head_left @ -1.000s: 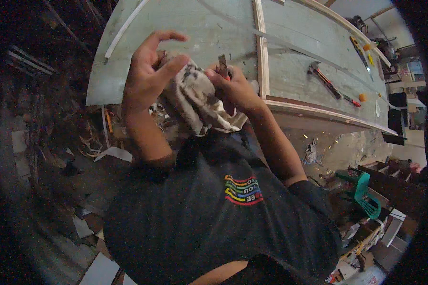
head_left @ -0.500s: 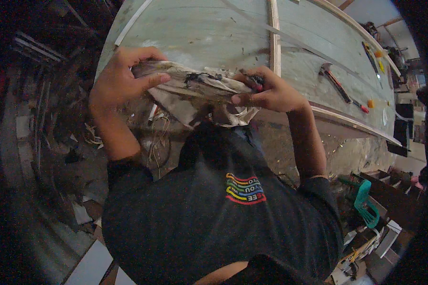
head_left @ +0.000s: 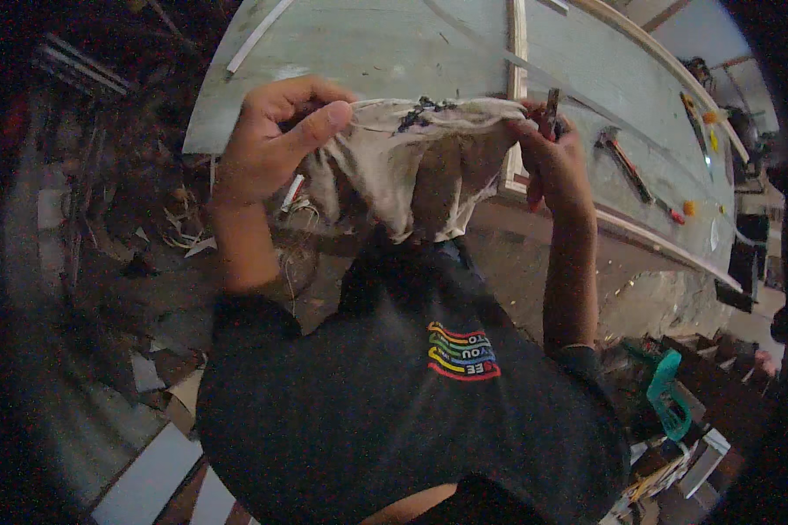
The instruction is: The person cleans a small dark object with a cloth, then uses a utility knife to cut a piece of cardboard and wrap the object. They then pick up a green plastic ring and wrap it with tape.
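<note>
A stained off-white cloth (head_left: 390, 162) hangs stretched between my hands in front of the table edge, with black smudges along its top. My left hand (head_left: 284, 131) pinches its upper left corner between thumb and fingers. At the opposite corner my right hand (head_left: 556, 166) grips the cloth. A small dark metal tool with a bit of red (head_left: 552, 107) also sticks up from the right hand's fingers; its kind cannot be made out. The cloth's folds fall downward, and its lower edge reaches my dark shirt.
A pale green table (head_left: 368, 52) with wooden strips (head_left: 517, 52) lies beyond the cloth. On its right are a hammer (head_left: 626, 164), a screwdriver-like tool with a red end (head_left: 674, 213) and a saw-like blade (head_left: 699, 131). A green plastic chair (head_left: 667, 398) stands lower right; boards (head_left: 149, 477) lie lower left.
The cloth was bunched in a thick roll; now it is spread and hangs down. Both hands have shifted right, and the tool in the right hand now points upward.
</note>
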{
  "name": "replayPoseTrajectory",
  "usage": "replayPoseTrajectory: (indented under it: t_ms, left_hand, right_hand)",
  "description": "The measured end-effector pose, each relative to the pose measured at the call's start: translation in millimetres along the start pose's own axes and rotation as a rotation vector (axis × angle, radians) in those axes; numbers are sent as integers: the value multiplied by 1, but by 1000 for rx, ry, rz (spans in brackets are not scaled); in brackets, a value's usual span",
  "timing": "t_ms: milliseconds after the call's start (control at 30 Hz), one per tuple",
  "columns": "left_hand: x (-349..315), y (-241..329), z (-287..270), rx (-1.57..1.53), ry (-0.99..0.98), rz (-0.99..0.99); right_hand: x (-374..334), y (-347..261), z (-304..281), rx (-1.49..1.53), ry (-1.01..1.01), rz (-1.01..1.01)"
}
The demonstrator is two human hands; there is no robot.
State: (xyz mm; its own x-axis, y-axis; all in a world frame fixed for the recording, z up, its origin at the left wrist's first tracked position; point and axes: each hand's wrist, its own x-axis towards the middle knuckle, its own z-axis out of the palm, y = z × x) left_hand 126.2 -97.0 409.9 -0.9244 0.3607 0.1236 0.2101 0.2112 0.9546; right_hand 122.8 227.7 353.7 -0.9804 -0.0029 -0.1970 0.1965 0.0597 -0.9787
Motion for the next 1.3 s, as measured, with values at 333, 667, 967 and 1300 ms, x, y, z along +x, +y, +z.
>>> replayPoseTrajectory:
  t_ms: [333, 667, 967, 1300]
  left_hand:
    - [-10, 7, 60, -495, 68, -136]
    - [-36, 18, 121, -658, 185, -292]
    - [-45, 12, 133, -506, 175, -283]
    - [-49, 13, 101, -834, 68, -450]
  right_hand:
    - [-7, 19, 10, 161, 190, -93]
    - [-79, 19, 33, 316, 107, -221]
    - [-102, 41, 35, 329, -192, -214]
    - [-103, 29, 41, 402, -360, -48]
